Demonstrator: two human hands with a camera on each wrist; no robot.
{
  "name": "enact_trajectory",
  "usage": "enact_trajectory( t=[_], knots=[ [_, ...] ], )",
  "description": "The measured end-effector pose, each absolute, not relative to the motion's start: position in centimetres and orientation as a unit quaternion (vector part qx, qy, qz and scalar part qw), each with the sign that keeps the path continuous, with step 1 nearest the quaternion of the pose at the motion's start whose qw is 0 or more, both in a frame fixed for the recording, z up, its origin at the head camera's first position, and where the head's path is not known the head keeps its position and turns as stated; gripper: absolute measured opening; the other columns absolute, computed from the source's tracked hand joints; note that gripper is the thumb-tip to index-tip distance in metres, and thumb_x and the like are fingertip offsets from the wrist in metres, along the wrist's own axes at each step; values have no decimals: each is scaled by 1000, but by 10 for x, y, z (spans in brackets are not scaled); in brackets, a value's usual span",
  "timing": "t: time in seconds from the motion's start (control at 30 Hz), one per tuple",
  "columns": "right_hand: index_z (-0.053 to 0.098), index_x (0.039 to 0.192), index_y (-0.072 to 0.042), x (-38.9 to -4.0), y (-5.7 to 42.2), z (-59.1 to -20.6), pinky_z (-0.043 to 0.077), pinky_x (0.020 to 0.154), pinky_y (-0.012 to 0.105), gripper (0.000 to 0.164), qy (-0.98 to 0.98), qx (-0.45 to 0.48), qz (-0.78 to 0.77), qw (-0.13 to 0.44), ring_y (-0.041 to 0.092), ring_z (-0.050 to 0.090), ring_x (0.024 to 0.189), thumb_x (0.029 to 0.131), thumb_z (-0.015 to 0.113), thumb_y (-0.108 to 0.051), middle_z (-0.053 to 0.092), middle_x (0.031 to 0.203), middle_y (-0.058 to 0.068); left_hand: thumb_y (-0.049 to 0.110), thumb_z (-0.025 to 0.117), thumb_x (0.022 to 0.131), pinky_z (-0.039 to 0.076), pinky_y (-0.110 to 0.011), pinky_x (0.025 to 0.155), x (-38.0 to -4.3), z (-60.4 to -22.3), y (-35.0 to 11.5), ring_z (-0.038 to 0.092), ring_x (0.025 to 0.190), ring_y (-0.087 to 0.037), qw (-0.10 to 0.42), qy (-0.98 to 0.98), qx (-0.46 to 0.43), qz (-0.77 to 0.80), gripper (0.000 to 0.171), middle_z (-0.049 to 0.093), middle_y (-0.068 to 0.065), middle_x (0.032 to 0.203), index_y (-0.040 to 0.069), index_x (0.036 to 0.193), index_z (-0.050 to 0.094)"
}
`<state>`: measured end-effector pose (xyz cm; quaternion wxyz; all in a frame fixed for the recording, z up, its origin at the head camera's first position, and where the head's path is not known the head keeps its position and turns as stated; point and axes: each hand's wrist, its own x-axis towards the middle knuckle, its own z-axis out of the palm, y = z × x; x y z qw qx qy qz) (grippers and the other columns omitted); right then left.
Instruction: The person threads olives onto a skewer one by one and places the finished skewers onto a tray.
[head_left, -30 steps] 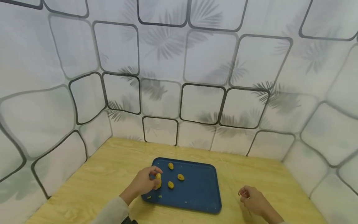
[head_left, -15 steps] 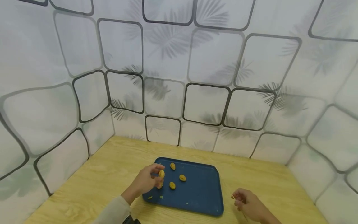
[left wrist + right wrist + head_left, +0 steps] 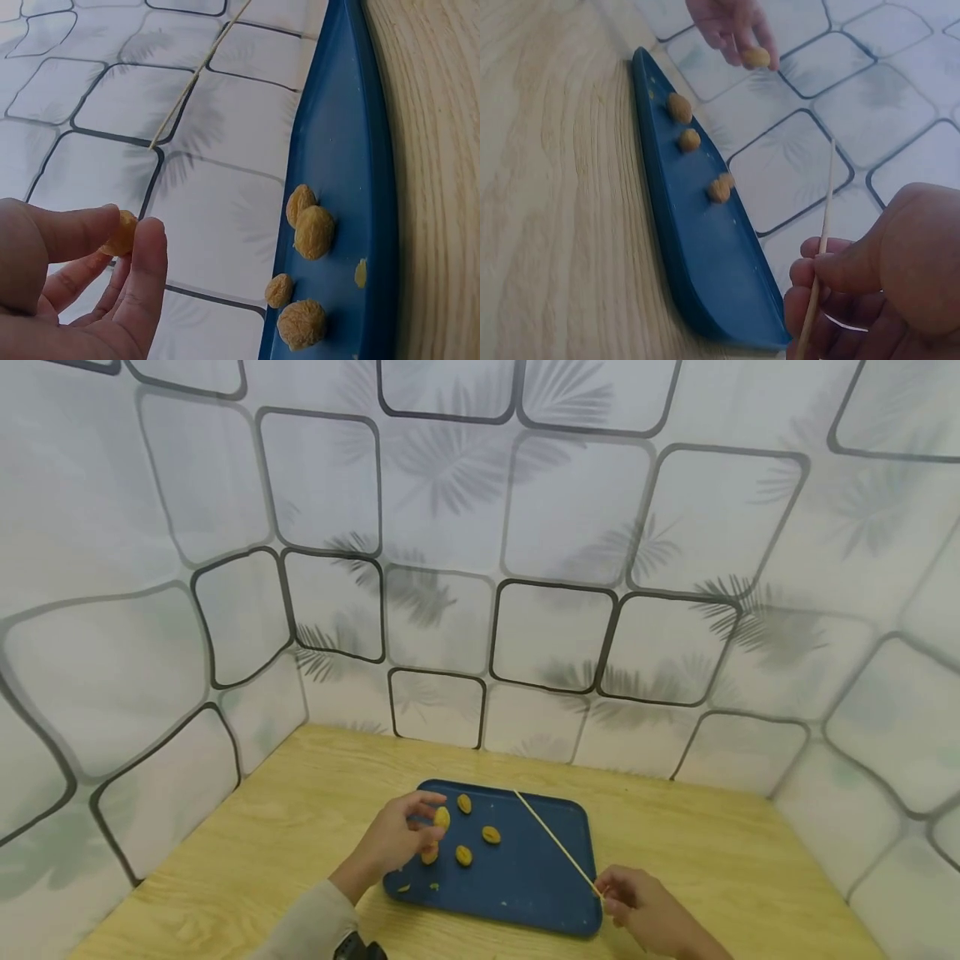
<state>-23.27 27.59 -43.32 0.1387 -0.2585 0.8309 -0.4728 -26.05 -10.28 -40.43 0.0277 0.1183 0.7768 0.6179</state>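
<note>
While left fingers (image 3: 154, 262) pinch one yellow piece (image 3: 121, 238) (four more pieces (image 3: 313, 232) on one tray (image 3: 532, 868)), right fingers (image 3: 801, 272) grip one stick (image 3: 557, 840).

You had soft, even light in the head view, where the patterned backdrop (image 3: 555, 635) bowed toward the edges; your wrist views were dimmer, the right one hazy and slightly blurred.
</note>
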Motion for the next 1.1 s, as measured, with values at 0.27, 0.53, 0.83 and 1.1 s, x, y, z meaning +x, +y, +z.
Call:
enact_trajectory(
  t=[0.27,0.53,0.83,1.1],
  knots=[
    [61,95,2,-228,261,-429,49,57,24,5,812,-299,-477,157,3,53,67,93,57,2,60,78,1,-8,66,88,58,-42,75,-262,-399,-97,66,88,-29,33,741,125,659,36,52,-18,115,-3,122,58],
    [63,98,4,-222,260,-425,45,57,24,20,807,-284,-483,187,4,51,67,98,59,-15,62,83,3,-1,66,91,56,-48,78,-259,-393,-91,65,98,-34,51,723,157,671,39,54,-16,114,-4,128,56],
    [63,98,2,-221,251,-422,47,59,25,20,814,-276,-477,185,6,52,69,98,59,-18,62,84,5,0,68,89,57,-48,75,-258,-393,-91,67,92,-27,50,720,155,675,36,55,-13,106,-6,124,57],
    [63,97,1,-218,244,-424,45,57,23,10,820,-275,-468,179,3,48,65,97,59,-9,59,80,-4,0,69,89,58,-46,73,-254,-394,-90,66,78,-21,29,730,138,669,35,54,-12,104,-4,121,58]
  ],
)
